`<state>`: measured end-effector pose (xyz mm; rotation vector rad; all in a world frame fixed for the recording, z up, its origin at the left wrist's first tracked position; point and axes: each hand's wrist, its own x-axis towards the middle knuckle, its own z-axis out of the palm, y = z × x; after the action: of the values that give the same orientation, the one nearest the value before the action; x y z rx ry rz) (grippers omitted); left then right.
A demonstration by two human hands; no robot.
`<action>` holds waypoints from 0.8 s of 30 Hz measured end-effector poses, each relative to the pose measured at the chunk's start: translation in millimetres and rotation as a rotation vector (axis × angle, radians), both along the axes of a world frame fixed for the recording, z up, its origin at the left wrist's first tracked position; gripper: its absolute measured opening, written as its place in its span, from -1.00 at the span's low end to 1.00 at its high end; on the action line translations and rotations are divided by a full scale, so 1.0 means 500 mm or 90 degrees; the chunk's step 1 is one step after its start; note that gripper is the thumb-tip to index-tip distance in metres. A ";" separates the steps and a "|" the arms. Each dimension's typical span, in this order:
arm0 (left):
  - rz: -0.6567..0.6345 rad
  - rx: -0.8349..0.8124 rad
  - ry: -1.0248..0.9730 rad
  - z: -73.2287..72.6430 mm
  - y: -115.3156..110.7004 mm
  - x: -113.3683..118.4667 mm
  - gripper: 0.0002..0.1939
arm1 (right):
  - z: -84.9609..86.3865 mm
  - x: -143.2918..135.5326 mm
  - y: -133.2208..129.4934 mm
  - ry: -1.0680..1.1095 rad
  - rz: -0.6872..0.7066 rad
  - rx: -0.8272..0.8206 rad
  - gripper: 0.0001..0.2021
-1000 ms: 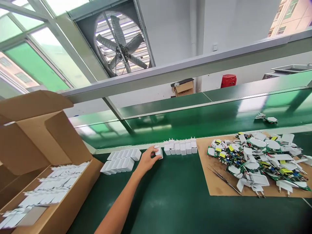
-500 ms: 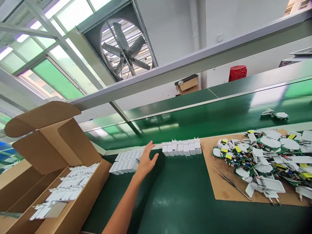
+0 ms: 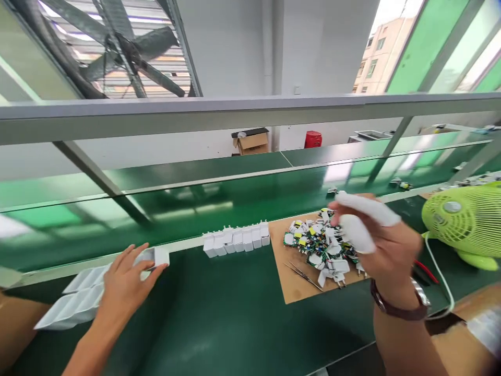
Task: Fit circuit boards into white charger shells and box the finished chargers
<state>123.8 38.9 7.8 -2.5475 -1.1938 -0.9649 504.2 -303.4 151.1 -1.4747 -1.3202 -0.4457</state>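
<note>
Fingers of my left hand (image 3: 127,284) are closed around a small white plastic housing (image 3: 161,256), beside rows of white housings (image 3: 80,297) at the left. My right hand (image 3: 376,245) is raised over the right side of the pile of circuit boards (image 3: 313,243), with white covers on its thumb and forefinger. Those two fingertips are spread apart with nothing visible between them. Between the hands, a row of white plug housings (image 3: 237,240) stands along the table's back edge.
Tweezers (image 3: 303,275) lie on a brown board (image 3: 289,292) under the circuit boards. A green fan (image 3: 462,214) with a white cable stands at the right, near red-handled pliers (image 3: 426,271). Part of a cardboard box (image 3: 19,329) shows at the far left.
The view has turned to the right. My left hand, open before, now holds a white housing. My right hand has come into view above the circuit boards.
</note>
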 end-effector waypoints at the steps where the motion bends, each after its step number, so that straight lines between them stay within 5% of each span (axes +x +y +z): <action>1: -0.038 0.028 -0.057 0.016 -0.019 0.017 -0.62 | -0.009 0.013 0.015 -0.045 -0.018 -0.080 -0.70; 5: -0.194 -0.027 -0.105 0.050 -0.116 0.093 -0.60 | -0.099 0.078 0.058 -0.217 -0.031 -0.519 -0.61; 8: -0.388 -0.086 -0.081 0.011 -0.165 0.147 -0.66 | -0.161 0.111 0.065 -0.260 -0.074 -0.650 -0.54; 13: -0.470 -0.131 -0.088 -0.081 -0.178 0.179 -0.75 | -0.146 0.117 0.063 -0.264 -0.117 -0.636 -0.60; 18: -0.439 -0.220 -0.086 -0.096 -0.180 0.161 -0.78 | -0.105 0.026 0.082 -0.157 -0.012 -0.489 -0.49; 21: -0.403 -0.273 -0.102 -0.097 -0.181 0.152 -0.63 | -0.142 -0.057 0.125 -0.129 0.180 -0.558 -0.38; 24: -0.381 -0.296 -0.103 -0.107 -0.179 0.141 -0.51 | -0.214 -0.119 0.184 -0.144 0.281 -0.602 -0.38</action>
<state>194.1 -50.8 -45.7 -3.3694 -0.7529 -1.1225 444.7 -211.5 43.9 -1.8125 -2.1369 0.3816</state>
